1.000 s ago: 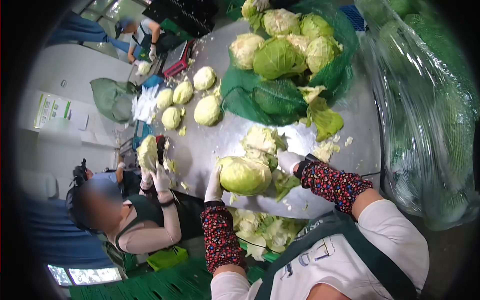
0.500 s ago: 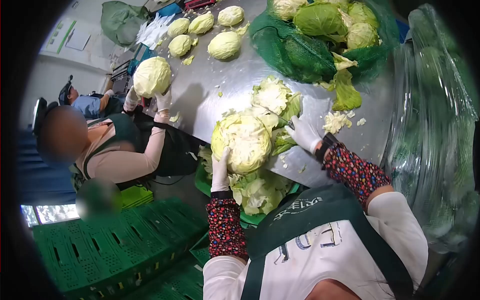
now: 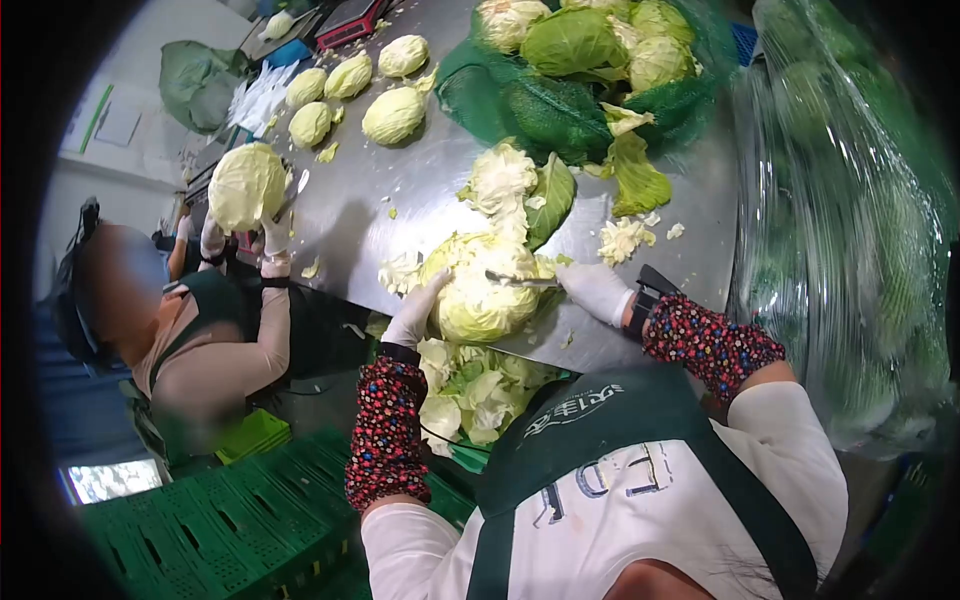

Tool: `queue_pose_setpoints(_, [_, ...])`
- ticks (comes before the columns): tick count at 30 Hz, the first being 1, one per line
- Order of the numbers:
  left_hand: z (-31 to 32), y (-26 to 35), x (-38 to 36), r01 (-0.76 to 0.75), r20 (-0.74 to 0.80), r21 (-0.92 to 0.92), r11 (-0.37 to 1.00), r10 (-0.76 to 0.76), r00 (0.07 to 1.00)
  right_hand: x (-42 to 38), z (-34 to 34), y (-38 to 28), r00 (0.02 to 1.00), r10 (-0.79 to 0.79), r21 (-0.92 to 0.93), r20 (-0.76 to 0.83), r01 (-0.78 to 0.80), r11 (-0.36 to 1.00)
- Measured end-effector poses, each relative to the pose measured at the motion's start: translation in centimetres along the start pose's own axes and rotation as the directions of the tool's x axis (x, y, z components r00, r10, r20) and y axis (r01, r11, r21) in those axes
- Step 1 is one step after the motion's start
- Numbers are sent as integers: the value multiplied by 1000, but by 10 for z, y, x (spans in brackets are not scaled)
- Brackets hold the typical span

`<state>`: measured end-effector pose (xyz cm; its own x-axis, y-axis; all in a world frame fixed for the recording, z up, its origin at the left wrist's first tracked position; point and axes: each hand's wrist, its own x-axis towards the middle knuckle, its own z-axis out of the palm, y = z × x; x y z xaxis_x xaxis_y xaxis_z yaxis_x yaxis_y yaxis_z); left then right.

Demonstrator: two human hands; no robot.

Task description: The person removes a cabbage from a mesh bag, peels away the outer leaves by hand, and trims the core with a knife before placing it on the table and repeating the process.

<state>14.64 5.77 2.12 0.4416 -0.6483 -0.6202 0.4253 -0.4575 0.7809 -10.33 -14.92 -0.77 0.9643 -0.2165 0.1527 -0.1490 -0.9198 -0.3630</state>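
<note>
1. Cabbage (image 3: 480,295) sits at the near edge of the steel table (image 3: 400,190), right in front of you, its pale cut leaves facing up
2. Your left hand (image 3: 415,310), in a white glove, presses flat against the cabbage at its 9 o'clock side; the fingers are spread and cupped on the head, not clenched
3. Your right hand (image 3: 595,290), also gloved in white, lies at the cabbage's 3 o'clock; its fingers are curled tight on the handle of a knife (image 3: 520,281)
4. That knife's blade lies across the top of the cabbage, pointing toward 9 o'clock
5. Loose leaves (image 3: 515,185) are heaped just beyond the cabbage at 12 o'clock, and small shreds (image 3: 622,238) lie at about 1 o'clock
6. Further out at 12 o'clock a green net sack (image 3: 560,100) holds several untrimmed heads
7. Four trimmed heads (image 3: 350,90) rest well apart from you at about 11 o'clock on the table
8. Below the table edge, at 6 o'clock from the cabbage, a green crate (image 3: 470,455) is full of cut-off leaves
9. At 9 o'clock a co-worker (image 3: 190,340) holds up another head (image 3: 246,186) in gloved hands
10. At 3 o'clock stands a clear plastic-wrapped stack (image 3: 850,220) of green heads
</note>
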Motion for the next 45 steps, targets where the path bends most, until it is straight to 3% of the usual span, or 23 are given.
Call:
queue_pose_setpoints(2, [2, 11, 3, 30, 5, 47, 998, -31, 1000, 8, 3, 3, 999, 33, -8, -7, -33, 999])
queue_pose_setpoints(4, [5, 22, -1, 39, 58, 35, 999, -41, 997, 20, 21, 8, 991, -60, -191, -122, 36, 981])
queue_pose_setpoints(6, [9, 34, -5, 124, 105, -10, 992, -122, 987, 28, 36, 8, 990, -26, -243, -141, -9, 970])
queue_pose_setpoints(8, [10, 33, -4, 63, 92, 51, 997, -67, 993, 42, 35, 3, 982, 127, -163, -143, -150, 975])
queue_pose_setpoints(10, [3, 22, 5, 63, 77, 80, 995, -69, 995, 59, 49, 4, 959, 147, -340, -243, -226, 913])
queue_pose_setpoints(12, [3, 22, 0, 52, 56, 110, 993, -59, 997, 76, 64, 8, 861, 434, -299, -264, -501, 812])
queue_pose_setpoints(16, [18, -3, -28, 159, 44, -137, 978, -155, 987, 71, 72, 43, 866, 499, 56, -28, -497, 866])
queue_pose_setpoints(18, [9, -44, -30, -27, 20, -242, 970, 33, 999, 61, 58, 48, 842, 522, 175, 135, -539, 824])
queue_pose_setpoints(21, [18, -68, -48, -157, -47, -271, 950, 150, 988, 47, 23, 34, 864, 471, 115, 181, -494, 862])
queue_pose_setpoints(23, [30, -75, -53, -245, -91, -287, 926, 229, 969, 49, 5, 20, 916, 398, 262, -42, -374, 890])
queue_pose_setpoints(26, [51, -81, -65, -385, -314, -169, 907, 321, 894, 79, -24, 27, 873, 433, 184, -226, -398, 899])
queue_pose_setpoints(27, [57, -85, -71, -397, -346, -165, 903, 324, 881, 94, -3, 52, 892, 373, 359, -257, -270, 894])
queue_pose_setpoints(28, [63, -90, -80, -406, -378, -161, 899, 324, 867, 105, -2, 61, 908, 360, 339, -216, -276, 899])
queue_pose_setpoints(30, [49, -145, -84, -225, -354, -383, 896, 83, 932, 124, 21, 77, 918, 368, 247, -150, -325, 913])
queue_pose_setpoints(32, [76, -150, -122, -192, -355, -559, 806, -24, 935, 126, 32, 71, 953, 302, 102, -13, -299, 949])
queue_pose_setpoints(34, [79, -185, -146, -104, -399, -660, 744, -230, 888, 120, 29, 36, 915, 319, 225, 246, -374, 900])
queue_pose_setpoints(35, [82, -182, -155, -102, -404, -660, 744, -238, 883, 116, 19, 9, 886, 326, 252, 330, -415, 874])
queue_pose_setpoints(38, [95, -176, -194, -253, -446, -683, 685, -117, 887, 101, 80, -51, 923, 213, 230, 321, -294, 928])
queue_pose_setpoints(39, [87, -175, -200, -292, -487, -669, 683, -106, 867, 102, 61, -74, 857, 193, 252, 477, -344, 905])
queue_pose_setpoints(41, [80, -159, -209, -391, -546, -622, 678, -18, 838, 99, 81, -90, 929, 114, 321, 352, -234, 918])
queue_pose_setpoints(43, [73, -139, -210, -412, -590, -577, 705, -11, 807, 104, 71, -87, 888, 38, 768, 459, -418, 485])
queue_pose_setpoints(44, [70, -124, -210, -399, -614, -552, 732, -32, 789, 106, 66, -79, 828, 107, 769, 550, -552, 322])
queue_pose_setpoints(45, [62, -124, -204, -413, -588, -548, 727, 17, 809, 102, 68, -67, 869, 197, 839, 455, -492, 232])
